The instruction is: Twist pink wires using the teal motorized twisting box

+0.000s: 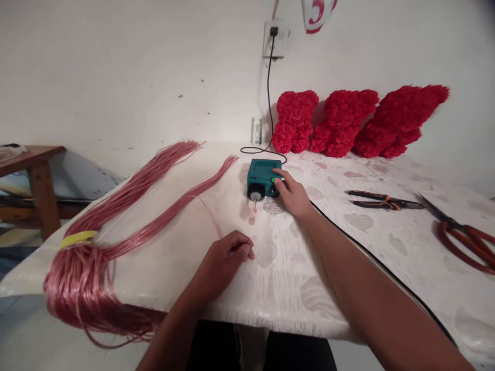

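Note:
My left hand point(228, 257) is closed in a pinch near the table's front edge. Between its fingers is a thin pink strand point(210, 212), which runs back to a long bundle of pink strands point(170, 208). My right hand point(290, 193) grips the right front corner of a small green machine point(261, 172), one finger on top and another digit by a green-lit button. A short spindle point(255, 200) sticks out of the machine's front, with a pinkish piece below it that I cannot make out.
A thicker pink bundle point(135, 188), tied with a yellow band point(77, 239), hangs over the left edge. Black-and-orange pliers point(386, 200) and red-handled scissors point(460, 229) lie at right. Red fluffy figures point(296, 121) line the wall, near a black cord point(268, 82).

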`<act>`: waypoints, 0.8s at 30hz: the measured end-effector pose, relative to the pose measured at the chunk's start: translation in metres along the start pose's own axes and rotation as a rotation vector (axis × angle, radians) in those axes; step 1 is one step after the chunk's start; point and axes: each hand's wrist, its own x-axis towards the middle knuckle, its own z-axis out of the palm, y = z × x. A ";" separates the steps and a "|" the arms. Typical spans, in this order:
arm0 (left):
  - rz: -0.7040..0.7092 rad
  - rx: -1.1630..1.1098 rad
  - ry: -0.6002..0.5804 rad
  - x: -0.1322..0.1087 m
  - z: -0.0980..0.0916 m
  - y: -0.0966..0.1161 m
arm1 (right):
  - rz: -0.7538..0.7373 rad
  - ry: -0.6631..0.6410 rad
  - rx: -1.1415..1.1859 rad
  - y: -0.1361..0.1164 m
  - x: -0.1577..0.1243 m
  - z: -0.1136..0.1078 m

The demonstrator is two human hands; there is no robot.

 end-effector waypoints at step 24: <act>0.046 0.096 0.312 -0.001 0.002 -0.006 | -0.261 -0.421 0.344 -0.101 -0.052 -0.018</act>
